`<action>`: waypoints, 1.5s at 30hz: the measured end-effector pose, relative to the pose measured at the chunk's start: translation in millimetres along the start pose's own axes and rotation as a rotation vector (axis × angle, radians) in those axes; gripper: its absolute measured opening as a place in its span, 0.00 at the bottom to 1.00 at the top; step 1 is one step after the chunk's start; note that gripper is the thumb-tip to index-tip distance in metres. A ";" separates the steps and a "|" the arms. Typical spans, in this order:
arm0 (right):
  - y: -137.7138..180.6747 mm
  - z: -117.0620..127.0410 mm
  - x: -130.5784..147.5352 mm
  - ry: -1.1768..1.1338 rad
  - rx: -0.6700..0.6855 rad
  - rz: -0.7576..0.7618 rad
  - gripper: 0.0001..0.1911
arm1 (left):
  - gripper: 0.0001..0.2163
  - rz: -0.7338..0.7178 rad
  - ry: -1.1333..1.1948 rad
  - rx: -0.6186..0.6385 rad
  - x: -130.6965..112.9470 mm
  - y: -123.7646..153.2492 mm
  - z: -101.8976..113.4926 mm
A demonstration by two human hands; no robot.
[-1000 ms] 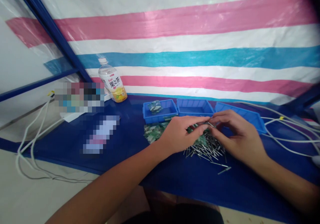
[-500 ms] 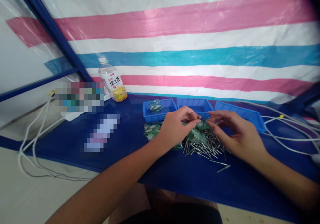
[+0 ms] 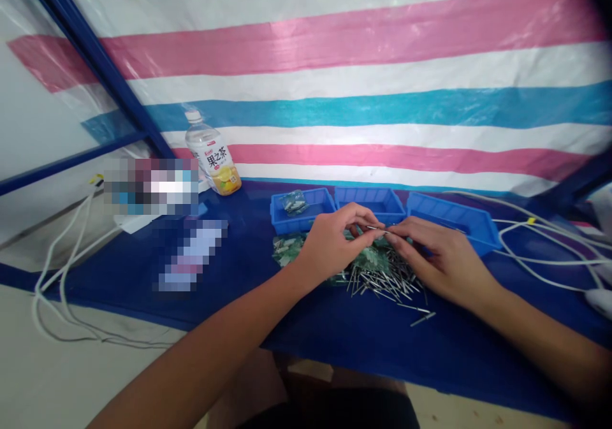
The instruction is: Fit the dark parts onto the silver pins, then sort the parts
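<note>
My left hand (image 3: 337, 238) is closed in a pinch on a thin metal rivet (image 3: 376, 227), held level above the pile. At the rivet's other end, the fingertips of my right hand (image 3: 442, 257) are pinched together. Beneath both hands lies a heap of loose blind rivets (image 3: 377, 281), with long thin metal stems. Small clear greenish plastic bags (image 3: 289, 249) are heaped beside and partly over them; my left hand hides some of this. One stray rivet (image 3: 423, 319) rests nearer the table's front edge.
Behind the pile stand a left blue bin (image 3: 299, 223) containing a small filled bag (image 3: 293, 203), a middle blue bin (image 3: 370, 204) and a right blue bin (image 3: 454, 222). A drink bottle (image 3: 213, 155) is at the back left. White cables (image 3: 540, 241) run along the right.
My right hand has moved slightly left, and its fingers have closed at the rivet beside my left fingertips. My left hand keeps its pinch. The view has shifted slightly.
</note>
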State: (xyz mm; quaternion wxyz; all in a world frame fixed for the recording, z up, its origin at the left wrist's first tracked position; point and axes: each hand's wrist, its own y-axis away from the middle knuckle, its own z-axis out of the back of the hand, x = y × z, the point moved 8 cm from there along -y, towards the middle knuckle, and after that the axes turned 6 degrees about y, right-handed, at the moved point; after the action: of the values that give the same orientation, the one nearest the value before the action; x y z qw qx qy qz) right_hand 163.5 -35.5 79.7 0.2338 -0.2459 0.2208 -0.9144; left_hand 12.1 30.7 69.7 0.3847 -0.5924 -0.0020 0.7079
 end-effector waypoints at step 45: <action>8.0 -51.5 54.2 0.226 0.215 0.404 0.13 | 0.18 -0.276 -0.541 -0.085 -10.3 0.6 22.7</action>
State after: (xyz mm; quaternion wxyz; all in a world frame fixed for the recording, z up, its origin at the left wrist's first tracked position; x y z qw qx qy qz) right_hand 95.8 -56.0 54.0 0.4104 -0.0670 0.1918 -0.8890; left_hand -7.3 34.8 84.8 0.4375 -0.3919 -0.2143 0.7804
